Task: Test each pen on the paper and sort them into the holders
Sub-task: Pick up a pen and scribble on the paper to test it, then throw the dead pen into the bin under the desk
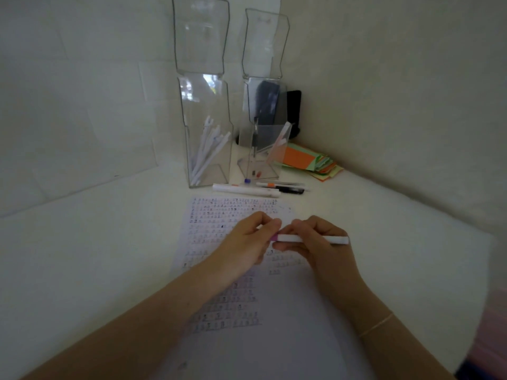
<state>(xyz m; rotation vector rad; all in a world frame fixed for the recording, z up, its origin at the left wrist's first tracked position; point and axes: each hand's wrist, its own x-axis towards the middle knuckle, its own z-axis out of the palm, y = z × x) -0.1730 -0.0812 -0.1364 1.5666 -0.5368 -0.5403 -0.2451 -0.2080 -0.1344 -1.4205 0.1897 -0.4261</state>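
Note:
A white pen [312,239] with a pink band near its left end lies level above the paper [219,215]. My right hand [315,242] grips its barrel, while my left hand [252,237] pinches its left end, where the cap sits. The sheet is covered with rows of small test marks. A tall clear holder [208,105] at the back left contains several white pens. Further right, a second clear holder [263,111] has a few pens in it. Several loose pens [260,187] lie in a row between the holders and the sheet.
A stack of orange, green and yellow paper notes [310,160] lies in the back right corner. A dark object [293,111] stands behind the right holder. Walls close the desk at the back and right.

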